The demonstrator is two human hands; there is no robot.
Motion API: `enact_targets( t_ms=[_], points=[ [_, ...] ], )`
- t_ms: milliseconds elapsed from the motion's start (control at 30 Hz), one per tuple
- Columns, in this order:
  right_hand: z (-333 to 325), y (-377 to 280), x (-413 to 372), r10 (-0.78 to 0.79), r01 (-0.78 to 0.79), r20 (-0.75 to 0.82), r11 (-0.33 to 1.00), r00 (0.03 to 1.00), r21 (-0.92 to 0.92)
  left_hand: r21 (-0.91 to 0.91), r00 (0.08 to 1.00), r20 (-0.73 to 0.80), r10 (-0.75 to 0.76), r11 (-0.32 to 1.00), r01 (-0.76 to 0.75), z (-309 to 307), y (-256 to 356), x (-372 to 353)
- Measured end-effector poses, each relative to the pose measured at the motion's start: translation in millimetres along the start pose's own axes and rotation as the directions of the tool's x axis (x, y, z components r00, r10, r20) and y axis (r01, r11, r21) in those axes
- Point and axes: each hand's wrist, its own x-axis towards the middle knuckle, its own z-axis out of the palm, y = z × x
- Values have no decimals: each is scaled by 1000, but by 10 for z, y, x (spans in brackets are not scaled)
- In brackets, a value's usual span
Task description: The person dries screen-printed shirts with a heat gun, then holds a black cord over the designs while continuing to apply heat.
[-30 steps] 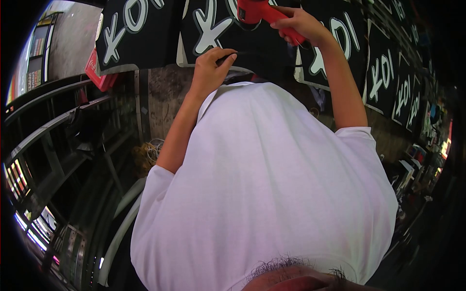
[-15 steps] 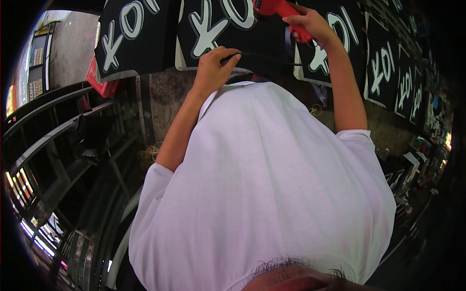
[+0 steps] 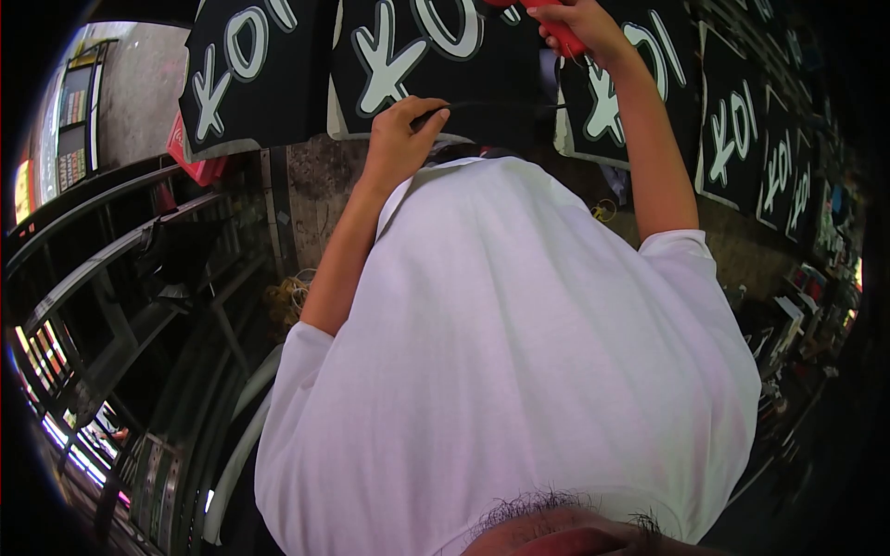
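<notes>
My right hand [image 3: 593, 35] is wrapped round the handle of a red heat gun [image 3: 567, 39] at the top of the view; the gun's front end runs out of the frame. A thin black cord [image 3: 505, 104] stretches from my left hand [image 3: 400, 139] toward the right, below the gun. The fingers of that left hand are pinched on the cord. Under both hands lies a black panel [image 3: 501, 79] with large white letters, its lower edge pale. A similar lettered panel [image 3: 575, 134] lies under my right forearm.
Another lettered panel [image 3: 287, 102] lies to the left, and several more run off to the right. A red crate [image 3: 199, 167] stands beyond the left panel. Metal frames [image 3: 102, 250] fill the left side. Assorted items [image 3: 788, 315] crowd the right edge.
My right hand and the heat gun have moved up, partly out of view. My left hand has shifted slightly left and down, still pinching the cord.
</notes>
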Motion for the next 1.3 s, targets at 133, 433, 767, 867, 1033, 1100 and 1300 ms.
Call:
enact_targets(
  t_ms=[133, 433, 767, 867, 1033, 1100, 1300],
  points=[
    [-85, 35, 300, -48, 48, -10, 999, 999, 25, 10, 998, -4, -58, 998, 58, 36, 44, 8],
    [-150, -108, 732, -93, 92, 47, 995, 995, 25, 9, 991, -49, -124, 992, 125, 35, 50, 105],
    [43, -296, 1248, -166, 168, 58, 985, 985, -47, -24, 984, -102, -145, 989, 143, 20, -22, 300],
    [104, -368, 1340, -103, 98, 182, 995, 978, 37, 3, 982, -87, -169, 985, 170, -15, -26, 313],
    [289, -371, 1517, -179, 183, 160, 983, 971, -12, 21, 976, -88, -201, 979, 204, -61, -11, 299],
    [359, -386, 1521, -184, 190, 178, 982, 967, -13, -8, 975, -99, -199, 980, 199, -64, -41, 271],
    [402, -422, 1308, -76, 80, 327, 997, 942, 3, -49, 966, -71, -249, 968, 246, -80, 23, 203]
  ],
)
